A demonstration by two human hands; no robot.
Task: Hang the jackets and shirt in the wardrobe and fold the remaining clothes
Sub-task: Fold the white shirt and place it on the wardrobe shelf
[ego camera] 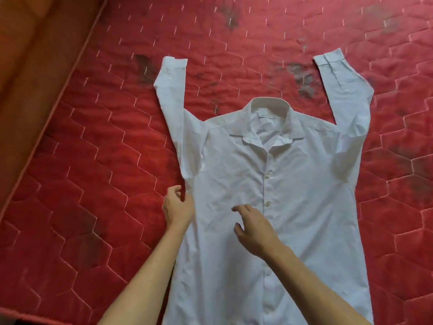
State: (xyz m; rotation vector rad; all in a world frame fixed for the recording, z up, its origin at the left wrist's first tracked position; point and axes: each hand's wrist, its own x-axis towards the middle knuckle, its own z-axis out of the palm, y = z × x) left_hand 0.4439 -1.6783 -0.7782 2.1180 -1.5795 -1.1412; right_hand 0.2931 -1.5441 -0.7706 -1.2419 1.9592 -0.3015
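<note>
A white long-sleeved shirt [293,179] lies flat and face up on the red quilted mattress [93,184], buttoned down the front, collar away from me, both sleeves pointing up past the collar. My left hand [177,206] pinches the shirt's left side seam just below the armpit. Over the shirt's front, left of the button line, my right hand [254,227] has loosely curled fingers and holds nothing; whether it touches the cloth is unclear.
The mattress has dark stains [302,80] near the collar and at the top. Its left edge [61,90] runs diagonally, with an orange-brown floor or bed frame [35,43] beyond it.
</note>
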